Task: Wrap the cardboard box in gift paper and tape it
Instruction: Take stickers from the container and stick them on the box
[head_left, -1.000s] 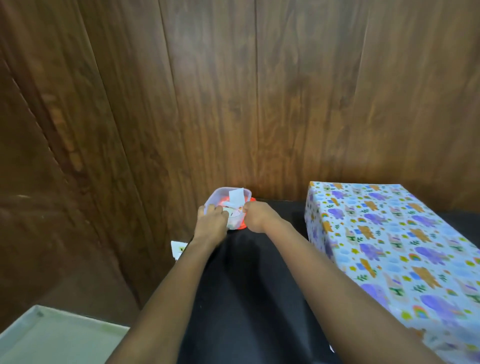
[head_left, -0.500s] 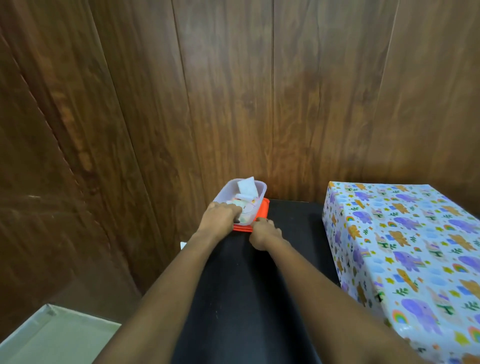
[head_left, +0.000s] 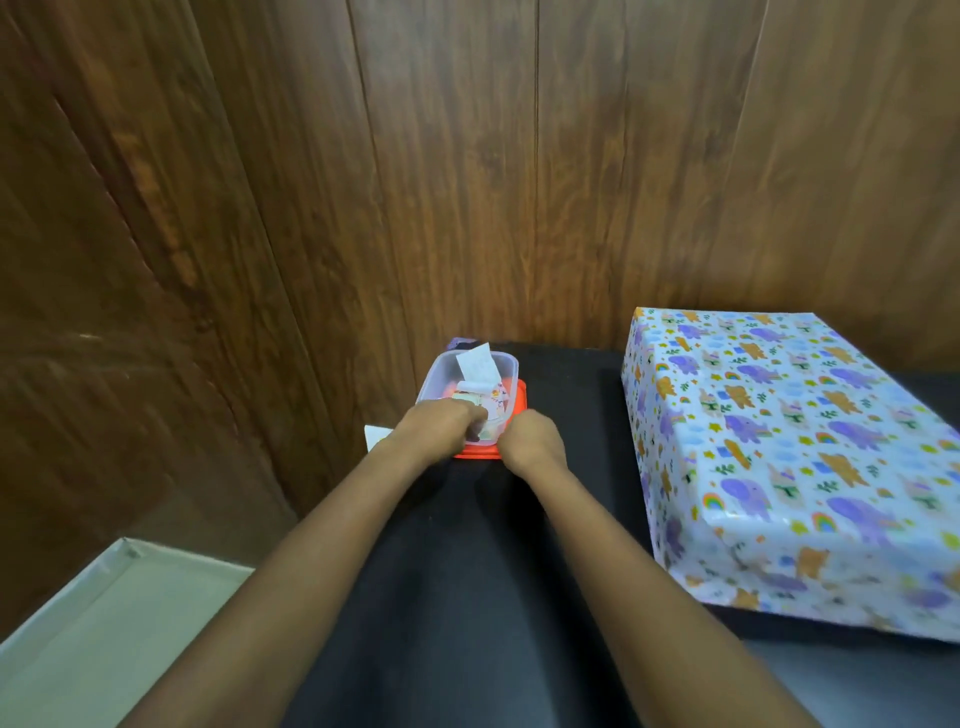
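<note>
Left grip (head_left: 441, 430) curled inside tub (head_left: 435, 376), hold unclear; right grip (head_left: 530, 441) pinches tub's near edge.

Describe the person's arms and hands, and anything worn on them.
Both forearms are bare, with no sleeves in view. The left hand and right hand are ungloved; neither wrist carries a watch or bracelet. Whether rings are worn cannot be told.

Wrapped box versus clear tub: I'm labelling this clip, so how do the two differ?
The wrapped box is much bigger than the clear tub. The box is covered in opaque animal-print paper; the tub is see-through and open-topped, with paper slips inside. The box stands untouched at the right; the left hand and right hand are both at the tub. Both are rectangular, at the black table's far side.
</note>
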